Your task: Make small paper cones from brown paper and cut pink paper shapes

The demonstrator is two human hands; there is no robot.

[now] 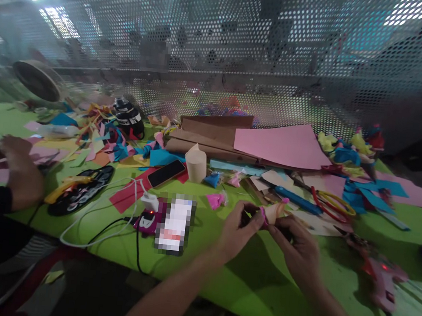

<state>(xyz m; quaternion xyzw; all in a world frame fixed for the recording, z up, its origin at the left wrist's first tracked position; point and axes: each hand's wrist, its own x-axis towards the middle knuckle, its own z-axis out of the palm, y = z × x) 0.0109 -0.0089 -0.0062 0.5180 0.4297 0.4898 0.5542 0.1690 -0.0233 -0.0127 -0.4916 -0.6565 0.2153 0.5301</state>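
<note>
My left hand (239, 229) pinches the left edge of a small cream cone-shaped craft piece (273, 213) with pink trim and a pink tip. On its right side, my right hand (296, 245) has its fingers closed on the same piece, which is held tilted above the green table (250, 288). What it is made of I cannot make out. A small pink craft piece (216, 201) lies left of my left hand, with a blue one (213, 179) behind it. To the right of my right hand lies a pink glue gun (382, 281) with a red light.
Scissors (332, 203) and a blue cutter (299, 200) lie behind my hands. A cream roll (196, 165), a dark phone (166, 174), a lit, blurred phone (176, 224) and a power strip (149, 222) with cables are left. Another person's arm (21, 173) rests far left.
</note>
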